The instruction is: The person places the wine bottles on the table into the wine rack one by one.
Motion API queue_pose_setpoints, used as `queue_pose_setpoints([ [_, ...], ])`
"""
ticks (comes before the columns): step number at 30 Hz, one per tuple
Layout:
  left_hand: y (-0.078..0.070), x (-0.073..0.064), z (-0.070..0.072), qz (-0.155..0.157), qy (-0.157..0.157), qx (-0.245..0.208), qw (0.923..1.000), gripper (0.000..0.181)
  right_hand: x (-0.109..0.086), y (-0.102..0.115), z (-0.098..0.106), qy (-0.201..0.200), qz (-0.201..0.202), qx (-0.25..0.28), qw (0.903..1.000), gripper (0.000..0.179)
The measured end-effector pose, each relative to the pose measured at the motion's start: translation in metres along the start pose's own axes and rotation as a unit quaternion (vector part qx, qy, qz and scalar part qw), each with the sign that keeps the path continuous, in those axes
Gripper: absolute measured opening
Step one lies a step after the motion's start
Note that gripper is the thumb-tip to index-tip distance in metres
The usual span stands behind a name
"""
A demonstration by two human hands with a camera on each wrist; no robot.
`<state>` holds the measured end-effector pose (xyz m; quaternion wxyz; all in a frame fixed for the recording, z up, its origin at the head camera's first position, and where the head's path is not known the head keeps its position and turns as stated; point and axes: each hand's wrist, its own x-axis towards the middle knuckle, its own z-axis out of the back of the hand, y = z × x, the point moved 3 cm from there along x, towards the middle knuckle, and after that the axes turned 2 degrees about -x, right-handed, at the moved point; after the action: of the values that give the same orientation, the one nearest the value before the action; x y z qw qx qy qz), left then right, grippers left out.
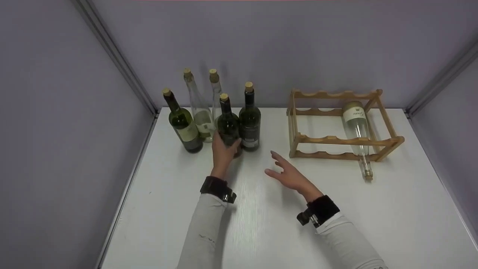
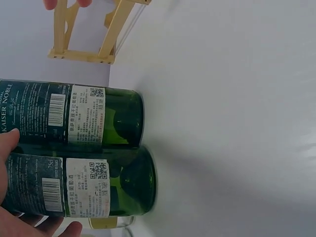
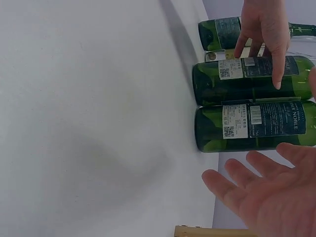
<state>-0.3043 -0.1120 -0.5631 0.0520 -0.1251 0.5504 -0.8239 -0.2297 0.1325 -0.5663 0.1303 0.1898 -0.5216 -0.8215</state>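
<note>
My left hand (image 1: 223,152) holds a dark green wine bottle (image 1: 228,126) around its body, thumb on one side and fingers on the other. This bottle stands upright with a cork in its neck. Close beside it on the right is a second dark green bottle (image 1: 250,125), also corked. In the left wrist view, the held bottle (image 2: 129,185) shows its white back label, barcode and green glass base. My right hand (image 1: 289,175) hovers over the table, fingers spread and holding nothing; in the right wrist view that hand (image 3: 281,197) is palm up near the second bottle (image 3: 210,129).
On the left stand a green bottle (image 1: 182,123) and two clear corked bottles, one in front (image 1: 198,101) and one (image 1: 216,91) partly hidden. A wooden rack (image 1: 343,141) at the right bears a clear bottle (image 1: 358,129) lying neck forward. Grey walls (image 1: 261,45) enclose the white table (image 1: 261,239).
</note>
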Motion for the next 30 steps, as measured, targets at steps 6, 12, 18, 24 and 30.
queue_pose_setpoints([
  [6, 0.000, 0.005, 0.002, 0.009, 0.009, 0.002, 0.9999, 0.085, 0.001, 0.006, -0.001, 0.010, -0.003, 0.001, 0.9999, 0.082],
  [12, 0.000, 0.004, 0.004, -0.017, 0.009, -0.019, 0.9996, 0.085, 0.004, 0.009, -0.003, 0.014, -0.012, 0.013, 0.9998, 0.085],
  [18, 0.000, -0.004, 0.003, -0.029, 0.001, -0.016, 0.9995, 0.084, 0.003, 0.011, -0.005, 0.014, -0.024, 0.020, 0.9994, 0.087],
  [24, -0.001, -0.016, 0.002, -0.037, 0.006, -0.006, 0.9993, 0.086, 0.001, 0.009, -0.005, 0.008, -0.035, 0.021, 0.9991, 0.087],
  [30, -0.004, -0.027, 0.002, -0.077, 0.001, 0.024, 0.9967, 0.083, -0.002, 0.011, -0.003, 0.014, -0.036, 0.041, 0.9984, 0.079],
])
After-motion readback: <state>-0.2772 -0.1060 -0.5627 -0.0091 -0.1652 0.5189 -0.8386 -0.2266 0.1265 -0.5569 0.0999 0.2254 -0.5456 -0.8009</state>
